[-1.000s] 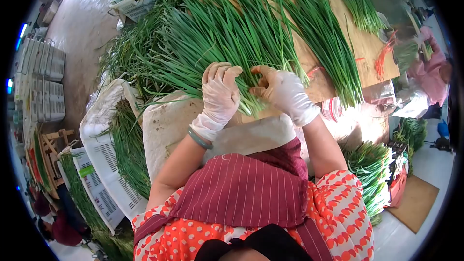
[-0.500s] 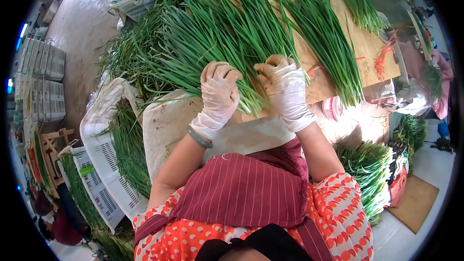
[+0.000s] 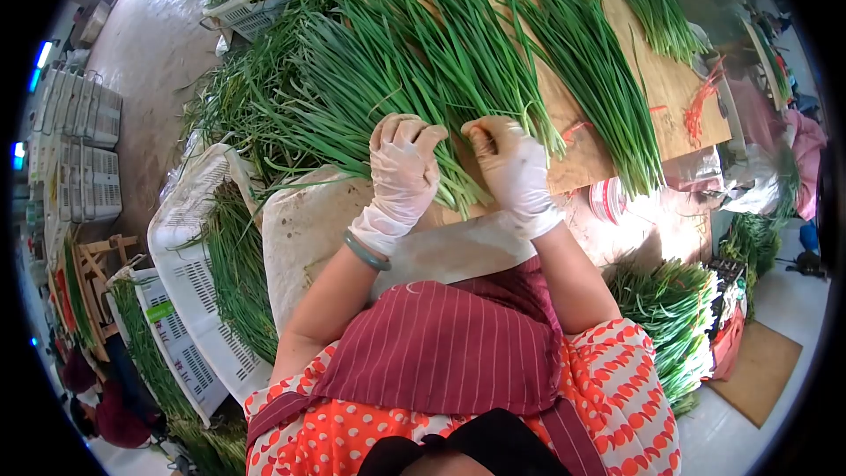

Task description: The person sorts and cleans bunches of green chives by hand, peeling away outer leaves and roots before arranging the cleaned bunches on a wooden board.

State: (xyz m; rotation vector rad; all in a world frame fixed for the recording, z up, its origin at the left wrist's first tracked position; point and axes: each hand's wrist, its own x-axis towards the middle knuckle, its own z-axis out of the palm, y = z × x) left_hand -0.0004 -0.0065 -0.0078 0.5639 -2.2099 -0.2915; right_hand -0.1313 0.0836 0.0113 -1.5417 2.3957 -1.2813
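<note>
Long green stalks [image 3: 361, 70] lie across the wooden board, their pale ends pointing toward me. My left hand [image 3: 404, 163], in a whitish glove, is wrapped round the pale lower part of this bunch. Just right of it, my right hand [image 3: 509, 159], also gloved, is closed with thumb and fingers pressed together; whatever it may pinch is too small to make out. A second bunch [image 3: 493, 62] lies right behind my right hand. Farther right on the board rests a separate bunch [image 3: 599, 79].
The wooden board [image 3: 683, 128] carries red ties [image 3: 702, 106] and another bunch [image 3: 648, 0] at the far right. White crates [image 3: 189, 335] of greens stand at the left. A stacked pile [image 3: 670, 317] of bunches sits at the lower right. A co-worker in pink [image 3: 806, 159] is at the right edge.
My right hand has drawn closer to me and its fingers have closed from a looser, spread pose. My left hand has stayed nearly still on the bunch.
</note>
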